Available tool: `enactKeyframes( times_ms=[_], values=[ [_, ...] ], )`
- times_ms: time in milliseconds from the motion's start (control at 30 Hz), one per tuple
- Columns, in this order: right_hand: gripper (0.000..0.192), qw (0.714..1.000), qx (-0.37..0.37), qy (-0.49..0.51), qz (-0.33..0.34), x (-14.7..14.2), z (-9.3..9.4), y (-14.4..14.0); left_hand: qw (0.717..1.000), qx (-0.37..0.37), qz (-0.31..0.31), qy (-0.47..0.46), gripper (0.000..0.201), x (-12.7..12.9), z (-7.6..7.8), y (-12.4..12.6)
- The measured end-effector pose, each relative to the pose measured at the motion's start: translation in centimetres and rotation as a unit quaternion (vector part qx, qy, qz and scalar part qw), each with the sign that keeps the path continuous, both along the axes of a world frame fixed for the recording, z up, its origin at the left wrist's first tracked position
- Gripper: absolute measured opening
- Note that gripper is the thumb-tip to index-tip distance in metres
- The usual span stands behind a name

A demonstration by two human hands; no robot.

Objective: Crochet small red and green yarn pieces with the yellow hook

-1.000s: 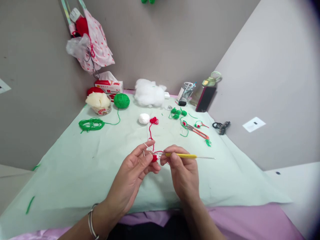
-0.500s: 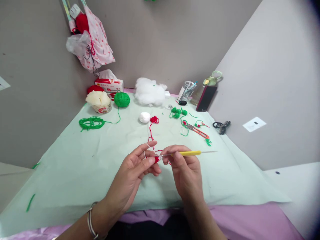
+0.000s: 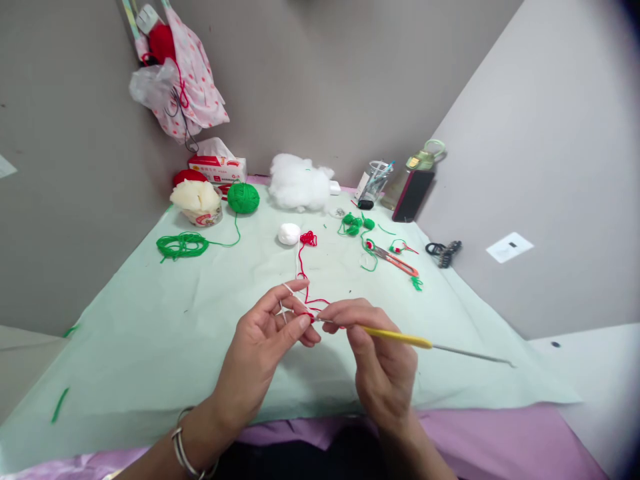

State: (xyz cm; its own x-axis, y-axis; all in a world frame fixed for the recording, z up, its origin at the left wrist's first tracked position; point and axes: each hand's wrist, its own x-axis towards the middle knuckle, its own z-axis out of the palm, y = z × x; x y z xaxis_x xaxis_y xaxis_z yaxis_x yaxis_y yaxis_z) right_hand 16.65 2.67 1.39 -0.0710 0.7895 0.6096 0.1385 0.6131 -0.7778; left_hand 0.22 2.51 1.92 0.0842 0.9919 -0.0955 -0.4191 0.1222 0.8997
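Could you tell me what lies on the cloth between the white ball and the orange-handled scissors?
In the head view, small green yarn pieces lie between the white ball and scissors.

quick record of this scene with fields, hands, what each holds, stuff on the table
left hand: left hand pinches a small red crochet piece, white yarn looped over its forefinger
right hand: right hand grips a yellow-handled crochet hook, tip at the piece
surface: pale green cloth
yarn: green yarn ball, loose green yarn, small white ball
other: white stuffing, scissors, tissue box
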Motion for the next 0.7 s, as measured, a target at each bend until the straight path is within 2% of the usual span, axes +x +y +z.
enactKeyframes(
  times_ms=[100,200,267,333,400,500,600,700],
  values=[
    [0.030,0.994,0.066,-0.082,-0.013,0.1,-0.4,-0.3,1.000,0.008,0.021,0.001,0.033,0.1,0.0,-0.1],
    [0.044,0.968,0.149,-0.184,-0.088,-0.1,-1.6,-0.7,0.999,0.012,0.032,-0.016,0.036,0.3,0.0,-0.1],
    [0.050,0.959,0.165,-0.198,-0.120,-0.5,-2.2,-1.0,0.999,0.004,0.025,-0.040,0.040,0.5,0.1,-0.1],
    [0.049,0.980,0.115,-0.130,-0.099,-0.9,-2.3,-1.1,0.998,-0.016,0.014,-0.065,0.042,0.6,0.3,0.0],
    [0.039,0.997,0.048,-0.044,-0.052,-1.3,-1.8,-1.1,0.996,-0.038,0.003,-0.083,0.042,0.7,0.5,0.0],
    [0.029,0.999,0.023,-0.016,-0.023,-1.7,-1.0,-0.9,0.994,-0.059,0.003,-0.094,0.043,0.9,0.8,0.1],
    [0.043,0.990,0.096,-0.077,-0.073,-1.9,-1.8,-0.6,0.992,-0.068,0.009,-0.102,0.046,1.0,0.8,0.1],
    [0.055,0.959,0.198,-0.138,-0.146,-1.9,-3.4,-0.6,0.986,-0.102,-0.010,-0.132,0.046,1.0,0.5,0.1]
  ],
)
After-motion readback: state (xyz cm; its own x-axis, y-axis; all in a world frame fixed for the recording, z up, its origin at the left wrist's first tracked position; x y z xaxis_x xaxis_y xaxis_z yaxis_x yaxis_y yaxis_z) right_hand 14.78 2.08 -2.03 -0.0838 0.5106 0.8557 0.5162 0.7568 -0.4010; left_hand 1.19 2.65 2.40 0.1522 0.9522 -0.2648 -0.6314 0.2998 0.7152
